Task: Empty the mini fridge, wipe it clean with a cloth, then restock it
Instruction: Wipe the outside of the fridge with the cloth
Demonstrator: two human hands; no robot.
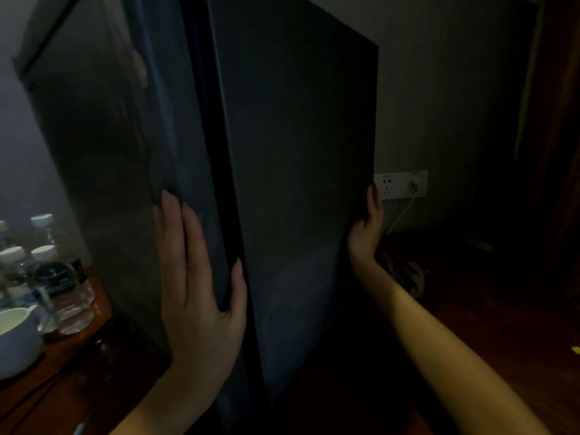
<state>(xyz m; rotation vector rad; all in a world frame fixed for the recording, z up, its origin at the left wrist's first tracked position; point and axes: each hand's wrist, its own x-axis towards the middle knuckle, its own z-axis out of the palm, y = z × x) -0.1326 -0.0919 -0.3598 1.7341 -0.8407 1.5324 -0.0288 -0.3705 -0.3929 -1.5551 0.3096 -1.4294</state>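
Dim room, wooden tabletop [94, 365], black mini fridge [298, 183] at centre, left hand [201, 296] flat on its door, fingers straight, right hand [367, 227] curled round its rear edge, water bottles [59, 277] and white cup [15, 337] at left.

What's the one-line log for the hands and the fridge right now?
left hand: flat on mini fridge front | right hand: grips its back edge

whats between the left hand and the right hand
Head view: the dark side panel of the mini fridge; left hand flat at its front, right hand gripping its rear edge.
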